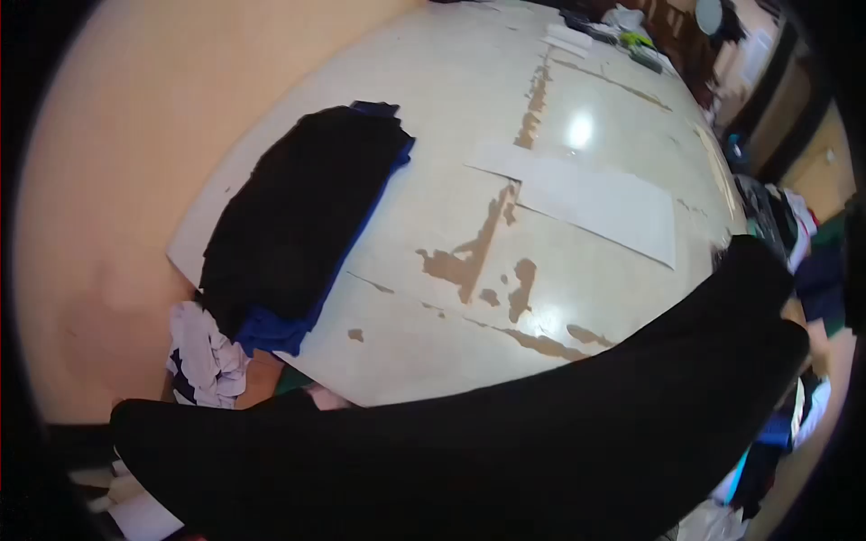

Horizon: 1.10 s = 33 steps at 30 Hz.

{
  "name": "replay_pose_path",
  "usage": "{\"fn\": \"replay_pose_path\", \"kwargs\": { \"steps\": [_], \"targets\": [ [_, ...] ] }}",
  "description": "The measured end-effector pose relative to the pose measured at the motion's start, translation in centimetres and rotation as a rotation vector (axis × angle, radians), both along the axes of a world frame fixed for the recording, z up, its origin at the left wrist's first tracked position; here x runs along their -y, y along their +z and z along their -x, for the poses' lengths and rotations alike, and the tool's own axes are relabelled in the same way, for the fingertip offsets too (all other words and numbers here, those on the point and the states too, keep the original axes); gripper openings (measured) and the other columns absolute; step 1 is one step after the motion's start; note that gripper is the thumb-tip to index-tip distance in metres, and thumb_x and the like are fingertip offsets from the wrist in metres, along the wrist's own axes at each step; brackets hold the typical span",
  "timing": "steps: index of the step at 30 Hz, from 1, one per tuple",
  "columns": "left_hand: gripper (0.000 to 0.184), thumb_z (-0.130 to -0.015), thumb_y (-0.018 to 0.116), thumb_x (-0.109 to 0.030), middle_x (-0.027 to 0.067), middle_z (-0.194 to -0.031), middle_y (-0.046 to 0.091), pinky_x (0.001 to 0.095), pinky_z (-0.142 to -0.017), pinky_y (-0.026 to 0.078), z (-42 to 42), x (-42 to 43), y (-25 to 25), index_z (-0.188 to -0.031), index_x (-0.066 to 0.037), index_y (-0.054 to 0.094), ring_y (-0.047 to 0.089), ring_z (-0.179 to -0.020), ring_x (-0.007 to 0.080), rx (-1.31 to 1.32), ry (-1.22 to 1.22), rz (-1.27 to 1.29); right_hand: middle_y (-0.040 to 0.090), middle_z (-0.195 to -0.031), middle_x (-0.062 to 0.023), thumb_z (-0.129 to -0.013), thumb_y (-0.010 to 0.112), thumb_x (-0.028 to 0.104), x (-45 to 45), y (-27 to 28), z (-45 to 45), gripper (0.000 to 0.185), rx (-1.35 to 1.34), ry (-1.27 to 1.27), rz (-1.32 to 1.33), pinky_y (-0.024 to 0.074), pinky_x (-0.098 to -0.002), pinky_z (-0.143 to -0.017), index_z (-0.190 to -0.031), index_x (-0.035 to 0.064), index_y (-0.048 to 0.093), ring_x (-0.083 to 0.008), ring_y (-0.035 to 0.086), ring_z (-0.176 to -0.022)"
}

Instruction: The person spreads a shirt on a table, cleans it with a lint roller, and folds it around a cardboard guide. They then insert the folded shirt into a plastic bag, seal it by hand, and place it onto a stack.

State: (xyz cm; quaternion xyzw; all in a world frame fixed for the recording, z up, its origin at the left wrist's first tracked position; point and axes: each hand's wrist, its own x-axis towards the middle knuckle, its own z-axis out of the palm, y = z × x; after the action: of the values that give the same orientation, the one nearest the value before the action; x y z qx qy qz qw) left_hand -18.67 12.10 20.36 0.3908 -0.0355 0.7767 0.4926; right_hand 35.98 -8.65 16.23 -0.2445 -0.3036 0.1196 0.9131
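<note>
- Black cloth [469,451], one, large: spans the near foreground from left to right, its ends raised and its middle sagging; overlaps the view of the desk's near edge. The spread suggests support at both ends, keeping the width open rather than bunched.
- Left hand: not plainly visible, presumably behind the cloth's left end, set low and out to the side; grip cannot be told.
- Right hand: likewise not plainly visible, presumably behind the right end, which stands higher than the left; grip cannot be told. Arms apparently spread wide; wrists and elbows hidden.
- Pale bundle [209,359], crumpled fabric: near left, just beside the stack's near end.
- Stack of dark cloth [298,203], black over blue: laid flat along the left side of the desk [451,90], blue edges showing on its right and at both ends. Its lengthwise lie seemingly keeps the pieces together and off the middle.
- Heaped fabrics [780,216], mixed colours: right, beyond the desk's edge.
- Brown tape remnants [465,261], patchy: middle of the desk surface.
- White sheet [600,203], flat: right of middle, beyond the main remnants.
- Green item [637,41], small, identity unclear: far right, among assorted objects.
</note>
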Motion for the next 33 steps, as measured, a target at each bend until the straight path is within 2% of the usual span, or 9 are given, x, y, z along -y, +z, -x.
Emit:
{"fn": "replay_pose_path", "kwargs": {
  "steps": [11,15,16,18,21,23,24,29,33],
  "targets": [
    [0.018,-0.086,0.044,-0.009,0.0119,-0.094,0.061,0.0312,-0.087,0.043,-20.7,-0.6,1.1,-0.093,0.003,0.056,0.058,-0.088,0.0189,-0.071,-0.606,0.397,0.053,-0.116,-0.0118,-0.088,0.045,0.013,20.1,0.4,-3.1,0.034,-0.079,-0.526,0.128,0.0428,-0.0278,-0.087,-0.121,0.0014,0.046,-0.0193,0.053,-0.103],
    [0.024,-0.088,0.040,-0.012,0.0155,-0.098,0.061,0.0369,-0.084,0.046,-24.8,-6.1,-0.2,-0.093,0.004,0.057,0.059,-0.090,0.0226,-0.054,-0.937,0.101,0.052,-0.117,-0.0117,-0.088,0.045,0.011,18.8,2.4,-7.7,0.036,-0.297,-0.665,0.230,0.0436,-0.0273,-0.086,-0.123,0.0018,0.044,-0.0195,0.053,-0.102],
    [0.025,-0.088,0.040,-0.013,0.0163,-0.098,0.060,0.0363,-0.085,0.046,-24.9,-6.4,0.0,-0.094,0.005,0.057,0.059,-0.090,0.0235,-0.080,-0.839,0.080,0.055,-0.113,-0.0117,-0.088,0.046,0.010,19.8,1.9,-9.1,0.033,0.031,-0.154,0.102,0.0452,-0.0277,-0.085,-0.120,0.0023,0.048,-0.0196,0.054,-0.101],
    [0.026,-0.088,0.041,-0.013,0.0198,-0.100,0.059,0.0350,-0.087,0.045,-24.8,-6.4,1.8,-0.097,0.007,0.056,0.059,-0.089,0.0257,-0.045,-1.053,-0.031,0.056,-0.113,-0.0116,-0.088,0.046,0.010,19.4,3.2,-7.9,0.033,0.017,-0.243,0.081,0.0454,-0.0282,-0.085,-0.120,0.0020,0.047,-0.0197,0.055,-0.101],
    [0.033,-0.087,0.038,-0.020,0.0198,-0.112,0.054,0.0381,-0.093,0.040,-24.2,-4.4,-0.6,-0.103,0.005,0.054,0.054,-0.102,0.0267,-0.469,0.557,0.098,0.051,-0.119,-0.0132,-0.090,0.042,0.011,20.3,2.7,-6.7,0.034,0.120,-0.108,0.038,0.0399,-0.0335,-0.093,-0.122,0.0010,0.045,-0.0226,0.050,-0.108],
    [0.035,-0.086,0.035,-0.022,0.0156,-0.112,0.054,0.0366,-0.093,0.039,-20.5,-2.6,-0.9,-0.101,0.002,0.055,0.052,-0.104,0.0257,-0.372,-0.622,0.123,0.048,-0.121,-0.0145,-0.089,0.043,0.010,21.1,0.6,-4.7,0.032,0.094,-0.080,0.114,0.0328,-0.0347,-0.100,-0.119,-0.0004,0.047,-0.0238,0.046,-0.112],
    [0.035,-0.081,0.042,-0.018,0.0159,-0.110,0.053,0.0361,-0.085,0.044,-17.9,-4.4,-5.7,-0.111,0.001,0.047,0.054,-0.097,0.0230,-0.353,-0.289,0.071,0.048,-0.121,-0.0145,-0.089,0.043,0.010,21.6,-0.8,-3.8,0.032,0.097,-0.067,0.112,0.0328,-0.0347,-0.100,-0.119,-0.0004,0.047,-0.0238,0.046,-0.112],
    [0.013,-0.068,0.055,-0.010,0.0066,-0.079,0.054,0.0235,-0.055,0.041,-13.6,3.3,-14.0,-0.078,-0.003,0.052,0.051,-0.060,0.0136,-0.978,-0.115,0.885,0.059,-0.070,-0.0069,-0.078,0.058,0.013,25.5,-10.2,-2.3,0.021,-0.160,0.103,1.546,0.0476,-0.0250,-0.056,-0.089,-0.0038,0.054,-0.0145,0.057,-0.057],
    [0.014,-0.083,0.054,-0.016,0.0017,-0.072,0.052,0.0209,-0.056,0.040,-12.1,2.7,-19.1,-0.084,-0.002,0.053,0.047,-0.061,0.0084,-1.613,-0.016,0.796,0.056,-0.063,-0.0095,-0.078,0.057,0.014,24.2,-13.7,-2.7,0.016,0.336,-0.220,1.808,0.0447,-0.0295,-0.056,-0.081,-0.0013,0.054,-0.0178,0.057,-0.058]
  ]
}}
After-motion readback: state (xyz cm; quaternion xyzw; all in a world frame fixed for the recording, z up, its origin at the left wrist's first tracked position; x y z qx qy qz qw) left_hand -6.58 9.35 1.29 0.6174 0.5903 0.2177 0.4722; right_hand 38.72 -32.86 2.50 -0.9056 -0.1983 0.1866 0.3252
